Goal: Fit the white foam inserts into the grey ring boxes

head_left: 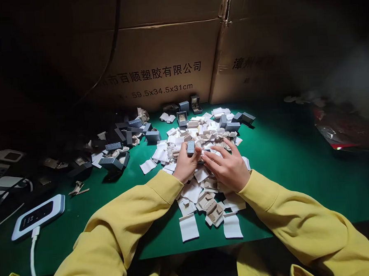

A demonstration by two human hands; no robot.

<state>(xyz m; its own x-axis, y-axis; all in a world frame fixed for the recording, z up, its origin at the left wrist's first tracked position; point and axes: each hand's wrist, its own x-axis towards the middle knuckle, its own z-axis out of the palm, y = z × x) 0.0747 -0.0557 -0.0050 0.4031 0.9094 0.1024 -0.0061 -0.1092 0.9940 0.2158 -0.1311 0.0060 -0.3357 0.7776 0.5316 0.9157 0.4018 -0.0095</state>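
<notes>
Fingers of the left hand are closed around a small blue-grey box, its textured face showing beside the thumb. The box is held up over the middle of a heap of white and beige inserts. Just beside it is the right hand, its fingertips near the left thumb and one upper finger stretched away from the rest; whether it grips anything, I cannot tell. Yellow sleeves cover both arms.

The inserts spread over a green worktop, with two flat white pieces lying near the front edge. At the back of the heap stands an open box with its lid raised, and more dark boxes sit at the heap's right rear. To the left is a looser group of boxes, some tilted, among scraps. Nearer the left edge lies a white device with a white cable plugged in. Printed cardboard cartons rise behind everything, and a shiny reddish package lies in shadow at the right
</notes>
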